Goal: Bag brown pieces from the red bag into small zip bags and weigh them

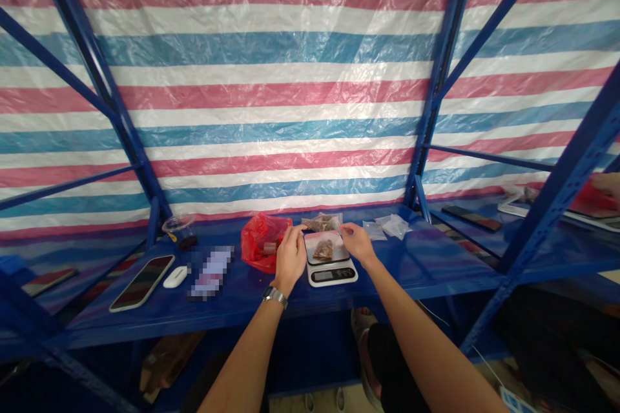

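Note:
A kitchen scale [333,274] with a white body and dark display stands on the blue shelf. Over its pan lies a clear plastic bag [323,249] with brown dried bits gathered at the bottom. My left hand [290,251], with a metal-band watch at the wrist, pinches near the bag's upper left corner. At the upper right corner the fingers of my right hand [357,240] are closed as well. The fingertips are small in view. Just behind the scale rests another clear bag [322,222] of brown bits. Left of my left hand sits an open red plastic bag [261,239].
Small clear bags [387,227] lie right of the scale. To the left are a phone [143,284], a white case [175,277], a blurred-out flat object [212,273] and a clear cup [179,229]. Another person's hand [608,184] shows far right. Blue posts [436,84] frame the shelf.

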Available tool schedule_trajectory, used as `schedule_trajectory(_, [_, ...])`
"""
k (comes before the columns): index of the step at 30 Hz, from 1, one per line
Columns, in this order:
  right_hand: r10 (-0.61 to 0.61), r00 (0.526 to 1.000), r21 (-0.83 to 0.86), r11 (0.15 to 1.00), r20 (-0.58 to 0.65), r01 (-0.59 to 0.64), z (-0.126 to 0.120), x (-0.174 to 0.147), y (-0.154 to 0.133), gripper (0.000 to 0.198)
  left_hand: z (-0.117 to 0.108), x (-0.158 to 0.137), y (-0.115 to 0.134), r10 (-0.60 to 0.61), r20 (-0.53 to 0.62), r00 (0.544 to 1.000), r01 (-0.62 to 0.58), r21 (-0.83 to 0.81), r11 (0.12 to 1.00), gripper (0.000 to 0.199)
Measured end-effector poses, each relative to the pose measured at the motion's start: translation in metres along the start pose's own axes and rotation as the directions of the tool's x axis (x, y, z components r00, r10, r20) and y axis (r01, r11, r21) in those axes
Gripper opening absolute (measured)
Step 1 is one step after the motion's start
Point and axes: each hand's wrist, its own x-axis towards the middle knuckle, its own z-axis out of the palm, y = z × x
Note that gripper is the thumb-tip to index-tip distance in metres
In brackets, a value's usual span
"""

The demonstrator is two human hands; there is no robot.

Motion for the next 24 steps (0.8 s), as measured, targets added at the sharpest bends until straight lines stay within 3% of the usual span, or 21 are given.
schedule_trajectory(7, [-0.105,0.994,-0.102,0.989,0.012,0.106,0.0,-0.005,-0.003,0.026,0.004,0.002,0.007,0.015,-0.019,1.0,-0.015,0.0,1.0,0.032])
schedule_trajectory(13, [-0.066,0.995,-0.129,0.989,0.078,0.076,0.002,-0.008,-0.002,0.025,0.004,0.0,0.006,-0.005,-0.029,1.0,0.005,-0.011,1.0,0.031])
schedule_trajectory(17, [-0.131,0.985,0.122,0.985,0.111,0.118,0.003,-0.005,-0.007,0.019,0.009,0.0,0.005,-0.033,-0.024,0.999,0.033,-0.009,0.999,0.03])
schedule_trajectory(21, [-0.265,0.957,0.468,0.865,0.119,0.181,0.006,-0.003,-0.019,0.022,0.023,0.004,-0.001,-0.127,-0.059,0.99,0.122,-0.083,0.989,0.028])
schedule_trajectory(24, [-0.271,0.955,0.56,0.813,0.124,0.158,0.009,-0.005,-0.027,0.026,0.034,0.007,-0.003,-0.219,0.005,0.976,0.213,-0.251,0.944,0.03])
